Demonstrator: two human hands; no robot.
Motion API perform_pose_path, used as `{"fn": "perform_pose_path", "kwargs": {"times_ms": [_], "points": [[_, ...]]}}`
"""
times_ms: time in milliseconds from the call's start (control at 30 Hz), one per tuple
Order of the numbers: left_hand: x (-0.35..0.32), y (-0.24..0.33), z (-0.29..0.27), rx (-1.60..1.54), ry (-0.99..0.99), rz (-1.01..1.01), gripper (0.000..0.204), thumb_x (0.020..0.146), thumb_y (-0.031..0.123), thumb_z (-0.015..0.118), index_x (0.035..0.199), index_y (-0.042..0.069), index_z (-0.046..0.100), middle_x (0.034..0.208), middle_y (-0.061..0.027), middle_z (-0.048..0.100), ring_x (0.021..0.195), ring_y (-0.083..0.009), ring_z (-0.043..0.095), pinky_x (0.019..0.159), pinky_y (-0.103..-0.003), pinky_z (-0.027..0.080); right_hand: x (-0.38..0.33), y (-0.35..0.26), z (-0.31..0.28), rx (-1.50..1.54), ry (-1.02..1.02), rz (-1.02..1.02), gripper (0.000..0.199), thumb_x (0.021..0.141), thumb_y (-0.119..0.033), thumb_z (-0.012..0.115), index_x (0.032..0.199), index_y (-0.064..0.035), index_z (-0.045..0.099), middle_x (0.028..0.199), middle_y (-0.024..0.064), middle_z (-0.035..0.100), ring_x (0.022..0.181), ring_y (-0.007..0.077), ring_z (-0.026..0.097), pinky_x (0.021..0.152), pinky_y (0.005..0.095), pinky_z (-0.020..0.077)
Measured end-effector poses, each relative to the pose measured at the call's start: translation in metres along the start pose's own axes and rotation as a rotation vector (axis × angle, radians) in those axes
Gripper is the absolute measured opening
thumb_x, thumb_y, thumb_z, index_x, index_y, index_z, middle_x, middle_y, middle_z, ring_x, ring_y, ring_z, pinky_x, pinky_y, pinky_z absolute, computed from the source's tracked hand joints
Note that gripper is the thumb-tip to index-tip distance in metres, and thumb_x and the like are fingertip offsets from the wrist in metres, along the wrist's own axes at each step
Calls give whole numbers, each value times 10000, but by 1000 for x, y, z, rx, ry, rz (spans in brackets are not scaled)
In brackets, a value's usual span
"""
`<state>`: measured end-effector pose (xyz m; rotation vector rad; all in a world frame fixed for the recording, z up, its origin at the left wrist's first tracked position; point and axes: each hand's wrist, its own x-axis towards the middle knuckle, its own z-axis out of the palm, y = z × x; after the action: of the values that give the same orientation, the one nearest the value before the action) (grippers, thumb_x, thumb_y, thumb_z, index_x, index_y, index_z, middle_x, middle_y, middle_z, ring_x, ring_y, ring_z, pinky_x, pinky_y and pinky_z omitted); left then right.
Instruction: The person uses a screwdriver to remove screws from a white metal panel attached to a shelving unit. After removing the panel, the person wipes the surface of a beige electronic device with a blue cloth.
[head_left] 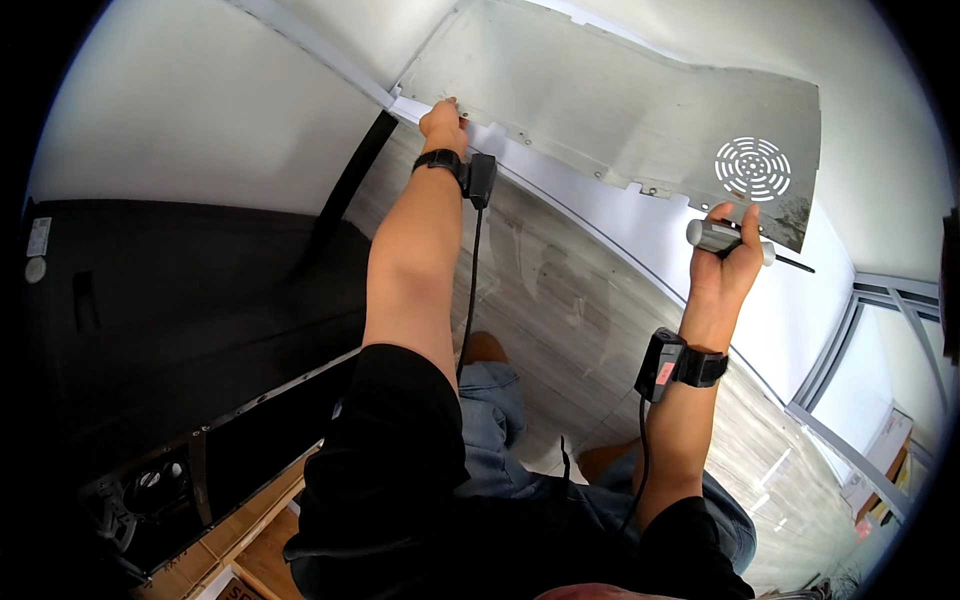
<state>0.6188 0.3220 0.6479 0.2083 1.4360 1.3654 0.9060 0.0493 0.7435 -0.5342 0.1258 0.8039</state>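
A thin grey sheet-metal panel point(620, 100) stretches across the top, with a round pattern of vent slots near its right end and small holes along its near edge. My left hand point(442, 124) is closed at the panel's near left corner, its fingertips partly hidden. At the right end, my right hand point(728, 262) is closed round a screwdriver point(718, 237) with a grey handle, its dark shaft pointing right. Two fingertips of that hand reach up to the panel's near edge, just below the vent slots. Both wrists carry black straps with small boxes and cables.
To the left stands a large black cabinet point(200, 290) with a fan-like part low on it. A wooden box point(265, 550) sits at the lower left. White walls enclose the far side, and a grey metal frame point(840, 340) rises at the right. Below lies a glossy wood-look floor point(560, 290).
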Motion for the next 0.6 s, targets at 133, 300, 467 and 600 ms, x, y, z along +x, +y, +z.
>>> {"fn": "perform_pose_path", "kwargs": {"times_ms": [133,300,467,600], "points": [[-10,-5,0,-85,-15,18,200,858,77,632,1038,4,584,980,-114,567,811,-228,545,672,-347,510,2,5,3,-28,34,-25,190,894,-61,613,953,-35,435,1034,83,494,904,187,532,775,322,581],[-42,-3,7,126,52,9,280,834,126,652,1080,3,597,1002,-138,618,843,-266,597,731,-365,519,15,0,-6,-53,109,7,172,899,-52,601,936,-41,433,1034,89,485,940,214,531,853,354,551],[-42,-3,3,300,75,142,266,806,189,668,962,-23,637,930,-122,650,783,-260,615,689,-384,508,15,8,-3,4,146,-24,200,868,9,616,921,-67,439,1005,76,490,890,196,524,772,372,558],[-34,-14,12,368,-61,210,189,799,186,676,892,22,673,787,-60,624,652,-191,564,578,-346,464,18,6,-7,22,163,-38,245,838,34,627,869,-79,412,934,73,485,848,192,523,756,382,567]]}}
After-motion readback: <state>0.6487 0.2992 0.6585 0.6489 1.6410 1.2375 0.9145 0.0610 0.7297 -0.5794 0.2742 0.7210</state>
